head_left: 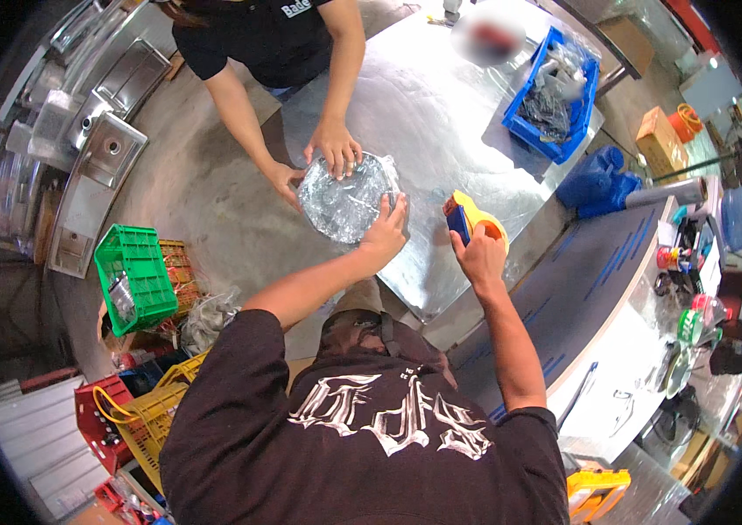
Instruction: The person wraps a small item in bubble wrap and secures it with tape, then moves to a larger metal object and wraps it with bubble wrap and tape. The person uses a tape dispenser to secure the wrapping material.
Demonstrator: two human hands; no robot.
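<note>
A round, flat bundle wrapped in clear plastic (336, 210) sits at the near left edge of the metal-topped table (450, 122). My left hand (386, 230) grips its right rim, fingers on top. Across from me, a co-worker in a dark shirt steadies the same bundle: one hand (334, 147) lies on its top, the other hand (285, 186) is at its left side. To the right of the bundle, my right hand (482, 257) is closed around a yellow and blue tape dispenser (478, 215), held apart from the bundle over the table.
A blue crate (539, 143) of bagged parts stands at the table's far right. Along the right runs a dark panel (555, 293) beside blue rolls (590, 181). A green crate (147, 280) and a yellow crate (147, 442) are at left; steel sinks (111, 149) stand further back.
</note>
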